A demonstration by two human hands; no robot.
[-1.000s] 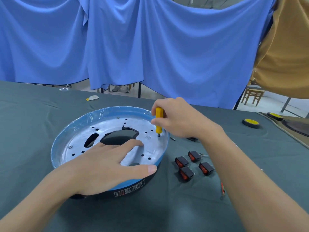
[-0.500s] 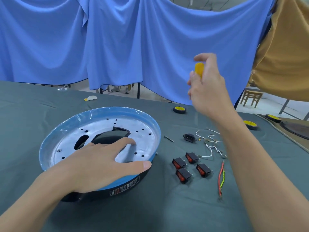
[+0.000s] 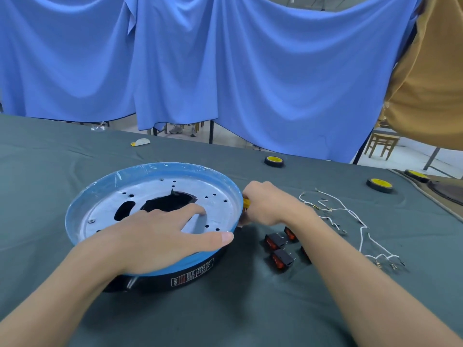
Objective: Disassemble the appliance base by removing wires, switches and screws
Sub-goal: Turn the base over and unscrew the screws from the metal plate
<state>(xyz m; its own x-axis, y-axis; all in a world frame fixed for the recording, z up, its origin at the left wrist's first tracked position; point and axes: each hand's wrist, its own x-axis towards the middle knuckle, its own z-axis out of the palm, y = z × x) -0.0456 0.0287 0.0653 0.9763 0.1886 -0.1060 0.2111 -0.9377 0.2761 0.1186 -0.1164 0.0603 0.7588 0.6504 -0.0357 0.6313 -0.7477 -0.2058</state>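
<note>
- Blue film wraps the rim of the round appliance base, which sits left of centre on the grey-green table cloth; its silver inner plate has small holes and a large dark cut-out, and its black side wall carries a label.
- Head view, left hand: it lies flat on the near part of the base with straight, spread fingers, the index finger on the plate and the thumb along the near rim, clasping nothing.
- Head view, right hand: it is at the right edge of the base, fingers curled round a yellow-handled tool, whose tip is hidden.
- Black rocker switches with red faces lie loose on the cloth just right of the base, partly under the right forearm.
- White wires trail across the cloth further right.
- Two yellow-centred tape rolls sit near the far edge, before a blue curtain.
</note>
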